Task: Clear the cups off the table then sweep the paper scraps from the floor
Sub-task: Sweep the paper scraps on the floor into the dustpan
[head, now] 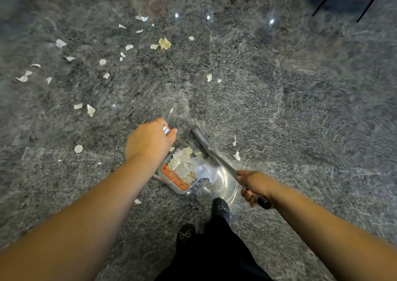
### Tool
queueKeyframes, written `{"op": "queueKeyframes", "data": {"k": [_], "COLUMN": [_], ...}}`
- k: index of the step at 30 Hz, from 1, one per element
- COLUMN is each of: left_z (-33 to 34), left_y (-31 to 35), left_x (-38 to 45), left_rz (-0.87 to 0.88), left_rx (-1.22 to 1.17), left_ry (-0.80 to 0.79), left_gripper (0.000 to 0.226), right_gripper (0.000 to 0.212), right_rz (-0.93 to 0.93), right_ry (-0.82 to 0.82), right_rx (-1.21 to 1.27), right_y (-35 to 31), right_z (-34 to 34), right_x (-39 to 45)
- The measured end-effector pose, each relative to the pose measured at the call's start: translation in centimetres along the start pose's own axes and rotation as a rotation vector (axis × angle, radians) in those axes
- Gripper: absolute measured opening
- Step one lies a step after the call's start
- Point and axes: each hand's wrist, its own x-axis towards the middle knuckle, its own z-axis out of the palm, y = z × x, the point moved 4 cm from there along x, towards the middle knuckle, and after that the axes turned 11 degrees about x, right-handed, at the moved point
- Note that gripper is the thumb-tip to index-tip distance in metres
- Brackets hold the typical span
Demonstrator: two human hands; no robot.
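Your left hand (150, 140) grips the dustpan (182, 173) handle; your right hand (254, 186) grips the broom (211, 153). Remaining paper scraps (90, 110) lie ahead-left, nearer your left hand.

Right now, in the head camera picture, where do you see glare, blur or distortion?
Head view: glare pools on the glossy floor beside the dustpan, with small bright light spots farther off; the floor smears radially toward the edges, suggesting motion blur; the wide-angle lens stretches both forearms; the left hand and the right hand look fairly sharp.
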Motion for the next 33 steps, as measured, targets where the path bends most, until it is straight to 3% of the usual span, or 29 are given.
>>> {"op": "queueKeyframes", "data": {"k": [17,25,33], "left_z": [0.3,-0.1,0.1], "left_y": [0.1,0.1,-0.1], "left_x": [0.1,-0.3,-0.2], "left_rz": [-0.012,-0.018,-0.006], "left_rx": [0.002,0.001,-0.005], "left_ry": [-0.022,-0.046,-0.019], "left_gripper": [0.028,0.029,0.028], "right_gripper": [0.022,0.022,0.026], "right_rz": [0.022,0.025,0.035], "right_ry": [-0.153,-0.123,-0.092], "right_rx": [0.223,0.148,0.413], "right_y": [1.1,-1.7,-1.7], "right_z": [1.1,1.3,-0.5], "right_x": [-1.2,-2.8,-4.6]}}
